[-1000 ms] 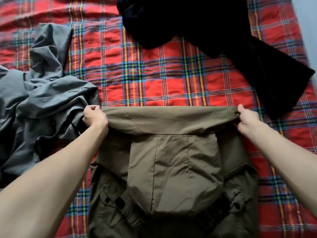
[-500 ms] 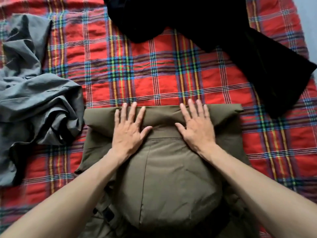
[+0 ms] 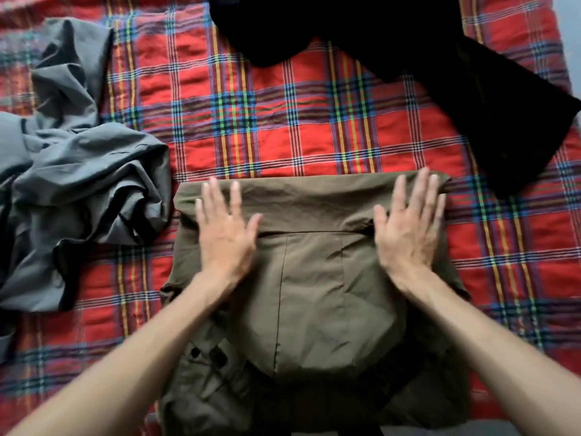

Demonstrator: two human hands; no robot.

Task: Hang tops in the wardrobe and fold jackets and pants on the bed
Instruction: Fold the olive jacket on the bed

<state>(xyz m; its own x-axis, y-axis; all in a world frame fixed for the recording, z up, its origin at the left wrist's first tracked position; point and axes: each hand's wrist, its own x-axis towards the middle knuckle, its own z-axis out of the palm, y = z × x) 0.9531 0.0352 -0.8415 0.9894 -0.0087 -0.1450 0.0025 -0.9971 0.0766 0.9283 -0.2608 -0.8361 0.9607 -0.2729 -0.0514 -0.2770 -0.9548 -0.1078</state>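
Note:
An olive-brown jacket [image 3: 314, 278] lies partly folded on the bed in front of me, its far edge turned back toward me in a band. My left hand [image 3: 224, 229] lies flat, fingers spread, on the left part of that folded band. My right hand [image 3: 408, 225] lies flat with fingers apart on the band's right end. Neither hand grips the cloth. The jacket's near end, with black buttons and straps, is bunched at the bottom of the view.
The bed wears a red plaid cover [image 3: 314, 127]. A crumpled grey garment [image 3: 72, 184] lies at the left, close to the jacket's left edge. A black garment [image 3: 424, 67] is spread across the far right. A pale floor strip [image 3: 569, 42] shows past the bed's right edge.
A second ago both hands pinched the fold's corners. They let go, pressed flat near the middle, and have now slid apart toward the band's ends.

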